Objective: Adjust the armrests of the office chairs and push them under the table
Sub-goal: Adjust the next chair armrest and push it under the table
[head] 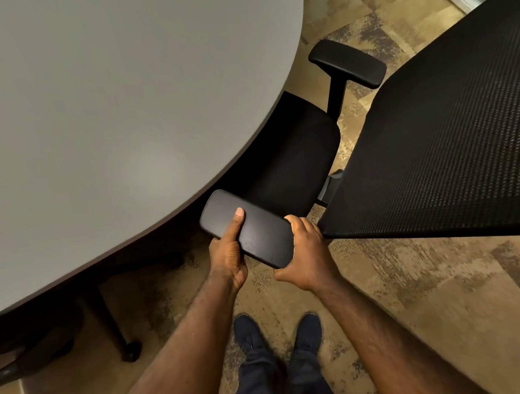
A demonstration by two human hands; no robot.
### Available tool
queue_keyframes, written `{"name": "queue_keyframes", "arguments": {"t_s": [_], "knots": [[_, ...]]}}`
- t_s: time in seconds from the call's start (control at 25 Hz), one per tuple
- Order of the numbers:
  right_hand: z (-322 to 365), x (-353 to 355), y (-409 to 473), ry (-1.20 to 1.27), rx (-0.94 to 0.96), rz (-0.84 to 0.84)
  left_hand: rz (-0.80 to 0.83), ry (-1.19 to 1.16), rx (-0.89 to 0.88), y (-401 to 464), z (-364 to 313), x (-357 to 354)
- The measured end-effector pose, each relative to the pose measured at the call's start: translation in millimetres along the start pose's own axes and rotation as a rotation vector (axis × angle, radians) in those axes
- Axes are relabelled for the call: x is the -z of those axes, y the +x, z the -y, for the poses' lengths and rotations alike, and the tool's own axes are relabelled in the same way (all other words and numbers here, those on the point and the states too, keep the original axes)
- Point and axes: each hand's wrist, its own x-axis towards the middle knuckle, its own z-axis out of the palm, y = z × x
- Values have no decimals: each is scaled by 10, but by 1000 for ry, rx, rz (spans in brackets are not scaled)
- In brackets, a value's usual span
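Right now both hands hold one armrest of a black office chair [296,159]. The near armrest [248,228] is a long, flat pad with round corners. It looks smooth and a bit shiny, like soft rubber or plastic. The left hand [227,258] grips its near long side, with the thumb lying flat on top of the pad and the other fingers curled under it, out of sight. The right hand [307,255] is wrapped around the pad's right end, fingers bent tight over the edge. This pad sits just beside the curved edge of the table [105,100], and one corner of it nearly meets that edge.

The table top is big, round-edged, grey and smooth, with a dark rim underneath. The chair's seat looks like soft black cloth, and its front part is tucked under the table edge. The far armrest [347,62] is the same pad shape on a thin black post, and it stands out past the table edge, not under it. The chair back [450,135] is black mesh full of tiny holes and fills the right side of the view.

The floor [415,293] is carpet with patchy tan and brown shapes. Two dark shoes [278,332] stand on it below the hands. A dark table leg [113,329] with a small foot shows under the table's near edge
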Motion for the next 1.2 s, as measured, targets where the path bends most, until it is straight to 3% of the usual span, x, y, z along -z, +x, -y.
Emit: {"name": "queue_keyframes", "arguments": {"t_s": [0.88,1.2], "knots": [[-297,-407,165,14,-39,56,-32,61,-15,441,326,164],[-484,-603,193,-129,-55,63,-30,94,25,615,538,223]]}}
